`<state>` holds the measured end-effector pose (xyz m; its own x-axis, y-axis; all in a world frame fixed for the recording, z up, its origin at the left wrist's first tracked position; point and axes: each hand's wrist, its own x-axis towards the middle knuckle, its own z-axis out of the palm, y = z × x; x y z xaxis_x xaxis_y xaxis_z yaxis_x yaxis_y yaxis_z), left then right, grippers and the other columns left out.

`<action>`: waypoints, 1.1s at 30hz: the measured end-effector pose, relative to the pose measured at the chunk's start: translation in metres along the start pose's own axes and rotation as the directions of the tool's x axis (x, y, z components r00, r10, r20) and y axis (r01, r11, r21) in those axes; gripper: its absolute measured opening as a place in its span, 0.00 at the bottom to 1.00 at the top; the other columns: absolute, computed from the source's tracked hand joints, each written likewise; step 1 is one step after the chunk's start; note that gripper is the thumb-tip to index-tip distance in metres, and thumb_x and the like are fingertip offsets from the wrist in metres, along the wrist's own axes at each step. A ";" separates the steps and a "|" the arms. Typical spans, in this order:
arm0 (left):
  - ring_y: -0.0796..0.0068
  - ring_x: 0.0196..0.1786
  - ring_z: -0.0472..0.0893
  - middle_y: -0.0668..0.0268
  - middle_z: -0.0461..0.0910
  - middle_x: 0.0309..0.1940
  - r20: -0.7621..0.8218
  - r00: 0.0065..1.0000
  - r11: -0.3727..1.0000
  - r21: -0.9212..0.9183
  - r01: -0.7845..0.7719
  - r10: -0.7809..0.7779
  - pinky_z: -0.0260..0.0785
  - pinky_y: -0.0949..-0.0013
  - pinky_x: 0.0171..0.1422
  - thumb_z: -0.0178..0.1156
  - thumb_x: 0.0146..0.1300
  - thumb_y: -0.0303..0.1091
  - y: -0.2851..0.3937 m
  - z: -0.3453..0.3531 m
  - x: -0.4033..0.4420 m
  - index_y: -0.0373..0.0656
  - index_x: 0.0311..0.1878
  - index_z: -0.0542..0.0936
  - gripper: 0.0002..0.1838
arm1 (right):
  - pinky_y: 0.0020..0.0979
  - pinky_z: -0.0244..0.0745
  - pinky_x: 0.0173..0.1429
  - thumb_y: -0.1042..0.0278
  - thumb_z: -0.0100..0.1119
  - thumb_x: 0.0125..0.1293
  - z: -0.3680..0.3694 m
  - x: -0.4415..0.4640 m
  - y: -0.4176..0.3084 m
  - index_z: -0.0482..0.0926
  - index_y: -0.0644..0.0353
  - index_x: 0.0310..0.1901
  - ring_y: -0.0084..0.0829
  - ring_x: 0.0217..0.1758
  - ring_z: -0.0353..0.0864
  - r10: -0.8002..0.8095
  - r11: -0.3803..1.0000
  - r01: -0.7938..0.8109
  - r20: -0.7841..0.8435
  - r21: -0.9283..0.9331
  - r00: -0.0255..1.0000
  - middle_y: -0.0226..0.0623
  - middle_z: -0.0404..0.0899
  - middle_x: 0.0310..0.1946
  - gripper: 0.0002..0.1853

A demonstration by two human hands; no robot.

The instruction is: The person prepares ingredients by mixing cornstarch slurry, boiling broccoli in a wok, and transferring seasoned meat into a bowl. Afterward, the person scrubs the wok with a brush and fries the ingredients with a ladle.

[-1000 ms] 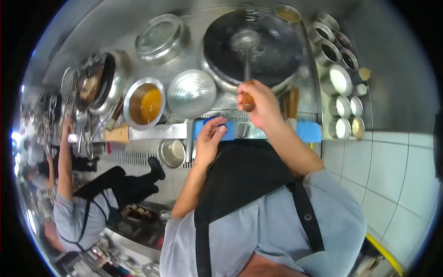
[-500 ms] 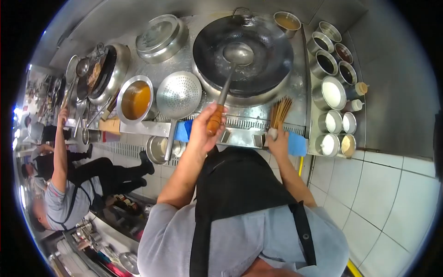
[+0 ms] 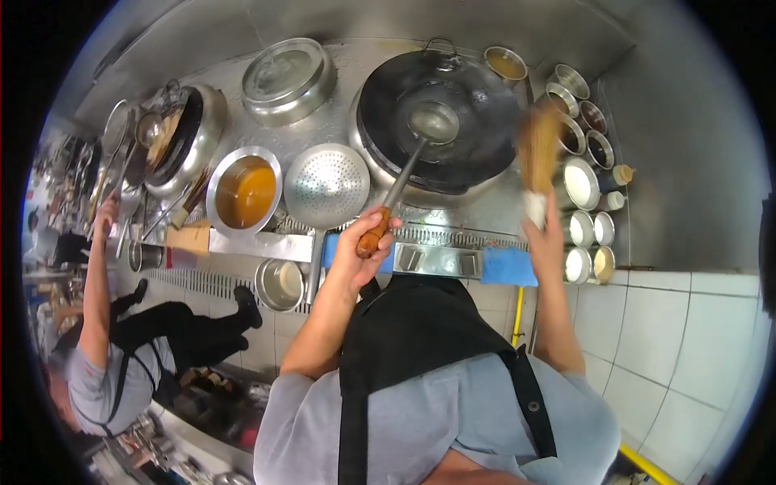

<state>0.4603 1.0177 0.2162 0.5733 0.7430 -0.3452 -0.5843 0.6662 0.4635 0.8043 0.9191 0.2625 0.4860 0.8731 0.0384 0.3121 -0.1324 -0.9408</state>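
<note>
My left hand grips the wooden handle of a ladle. The ladle's bowl is down in the black wok, which sits on the burner and has a wet sheen inside. In my right hand is a bamboo wok brush, held by its pale bound end with the bristles pointing up. The brush is raised just right of the wok, beside the seasoning containers, and its bristles are blurred by motion.
Seasoning containers line the right side. Left of the wok are a perforated strainer, a pot of orange liquid and a lidded pot. A blue cloth lies on the front edge. A co-worker works at the left.
My right hand has lifted the wok brush from the stove's front edge, up and to the right. The ladle stays in my left hand; the whole view has shifted slightly.
</note>
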 end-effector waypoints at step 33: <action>0.60 0.38 0.83 0.52 0.83 0.36 0.184 0.951 0.024 0.980 -0.196 0.249 0.76 0.59 0.48 0.64 0.63 0.28 0.026 0.012 -0.025 0.37 0.70 0.75 0.30 | 0.45 0.76 0.68 0.52 0.65 0.68 0.075 0.077 -0.039 0.78 0.48 0.70 0.54 0.64 0.81 -0.073 0.789 -0.019 -0.125 -0.614 0.989 0.57 0.84 0.57 0.30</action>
<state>0.4379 1.0160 0.2471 0.5051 0.8608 -0.0627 0.4368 -0.1923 0.8788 0.7684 1.0268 0.2771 0.5601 0.8148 0.1493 0.7385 -0.4095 -0.5357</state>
